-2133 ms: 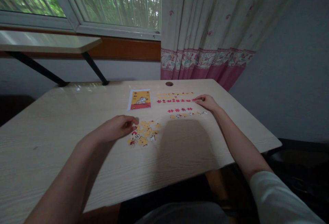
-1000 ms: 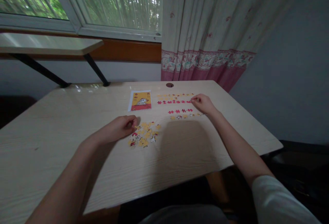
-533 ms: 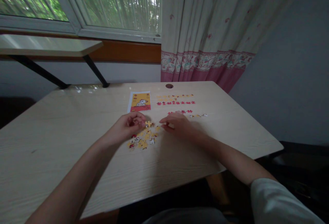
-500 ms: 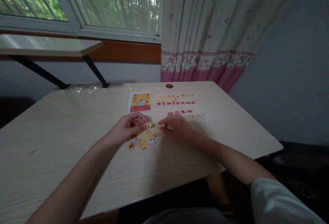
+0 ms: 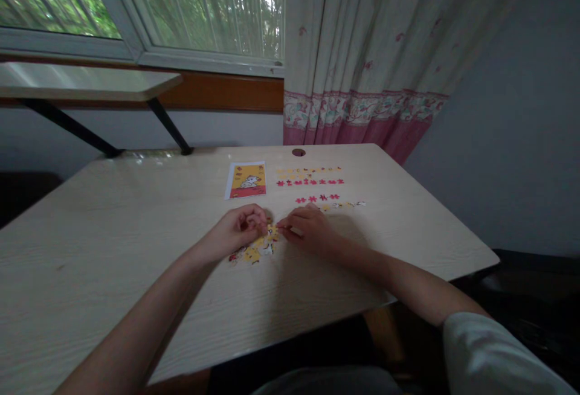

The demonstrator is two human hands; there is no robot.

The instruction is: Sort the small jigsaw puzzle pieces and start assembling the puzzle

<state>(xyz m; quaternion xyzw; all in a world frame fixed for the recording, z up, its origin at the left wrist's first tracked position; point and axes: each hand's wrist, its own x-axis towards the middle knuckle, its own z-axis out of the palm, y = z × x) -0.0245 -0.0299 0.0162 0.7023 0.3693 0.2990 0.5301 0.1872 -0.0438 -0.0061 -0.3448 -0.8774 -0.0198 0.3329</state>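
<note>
A yellow jigsaw puzzle piece [image 5: 272, 230] with a dark mark is held up between my two hands. My left hand [image 5: 242, 227] pinches its left side, fingers curled. From the other side, the fingertips of my right hand [image 5: 310, 229] close on its right edge. Just below lies a loose pile of puzzle pieces [image 5: 252, 255], yellow, white and red, partly covered by my left hand. Beyond my right hand runs a row of red pieces [image 5: 322, 197], with a row of yellow and white pieces [image 5: 348, 204] nearer me.
A picture card [image 5: 248, 181] of a white cartoon animal on yellow and red lies behind my left hand. Farther back are rows of yellow pieces [image 5: 312, 170] and red pieces [image 5: 310, 182]. The desk has a cable hole [image 5: 298, 152] and a raised shelf [image 5: 90, 81] at left.
My left hand has moved right with the yellow puzzle piece, bringing it to my right hand. My right fingertips, apart from that piece before, now meet its edge.
</note>
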